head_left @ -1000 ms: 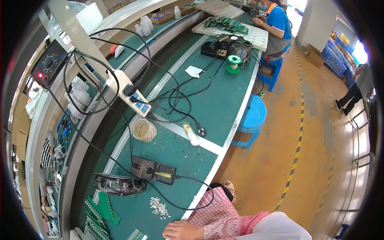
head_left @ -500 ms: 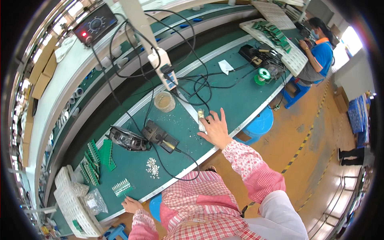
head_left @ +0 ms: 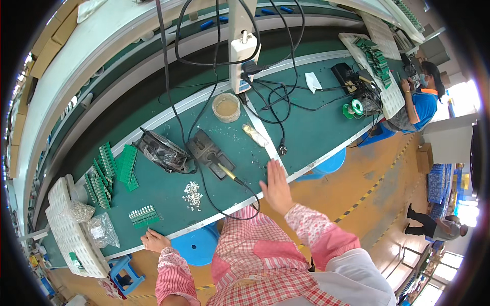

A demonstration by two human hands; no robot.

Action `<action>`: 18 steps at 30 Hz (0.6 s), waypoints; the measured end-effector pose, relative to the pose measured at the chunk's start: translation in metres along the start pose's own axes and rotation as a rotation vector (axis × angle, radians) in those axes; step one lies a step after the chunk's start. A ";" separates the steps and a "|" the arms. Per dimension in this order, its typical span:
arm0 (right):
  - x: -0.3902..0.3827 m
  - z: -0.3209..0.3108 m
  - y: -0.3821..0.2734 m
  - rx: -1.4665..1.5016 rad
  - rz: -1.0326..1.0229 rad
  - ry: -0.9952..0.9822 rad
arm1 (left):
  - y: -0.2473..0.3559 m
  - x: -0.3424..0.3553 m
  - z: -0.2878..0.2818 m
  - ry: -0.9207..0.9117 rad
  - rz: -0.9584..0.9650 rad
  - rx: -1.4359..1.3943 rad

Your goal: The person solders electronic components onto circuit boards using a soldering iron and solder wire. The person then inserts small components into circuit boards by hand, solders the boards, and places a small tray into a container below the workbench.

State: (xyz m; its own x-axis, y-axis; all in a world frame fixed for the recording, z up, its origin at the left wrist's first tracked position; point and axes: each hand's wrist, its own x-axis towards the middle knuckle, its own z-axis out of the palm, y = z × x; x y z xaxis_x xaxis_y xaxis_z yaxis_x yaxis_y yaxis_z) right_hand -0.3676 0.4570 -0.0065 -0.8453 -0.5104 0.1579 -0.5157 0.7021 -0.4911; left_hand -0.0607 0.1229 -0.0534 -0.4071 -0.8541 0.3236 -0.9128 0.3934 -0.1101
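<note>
At the table's front edge, my left hand (head_left: pixel 155 241) has its fingers curled together beside a small green circuit board (head_left: pixel 144 216) with a row of white parts. Whatever is between those fingertips is too small to make out. My right hand (head_left: pixel 277 189) hovers by the front edge with its fingers stretched out, holding nothing. Beyond it a crumpled white and yellowish tube-like packet (head_left: pixel 254 135) lies on the green table (head_left: pixel 245 186). Between my hands is a loose pile of tiny white parts (head_left: pixel 192 196).
A soldering iron (head_left: pixel 226 171) rests on its black stand (head_left: pixel 204 146), its cable looping over the front edge. Nearby are a black fan-like device (head_left: pixel 163 151), a round tub (head_left: pixel 226 107) and more green boards (head_left: pixel 127 166). Cables trail from a power strip (head_left: pixel 244 56). A co-worker (head_left: pixel 423 102) sits far right.
My right hand has let go of the crumpled packet and moved back toward the front edge. My left hand stays by the circuit board. The whole view has shifted.
</note>
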 end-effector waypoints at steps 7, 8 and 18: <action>0.029 0.030 -0.031 0.083 -0.160 -0.170 | 0.000 0.002 0.001 0.020 0.004 -0.045; 0.037 0.032 -0.028 0.058 -0.173 -0.111 | -0.002 0.002 0.000 0.017 -0.008 -0.036; 0.077 0.050 -0.016 0.109 -0.159 0.096 | 0.031 -0.072 -0.064 -0.192 -0.196 -0.777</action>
State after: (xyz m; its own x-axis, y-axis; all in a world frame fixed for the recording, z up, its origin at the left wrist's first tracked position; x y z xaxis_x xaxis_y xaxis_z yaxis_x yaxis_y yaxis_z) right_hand -0.4172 0.3816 -0.0295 -0.7670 -0.5567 0.3192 -0.6295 0.5563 -0.5425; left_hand -0.0578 0.2187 -0.0196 -0.3054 -0.9474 0.0954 -0.7135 0.2940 0.6360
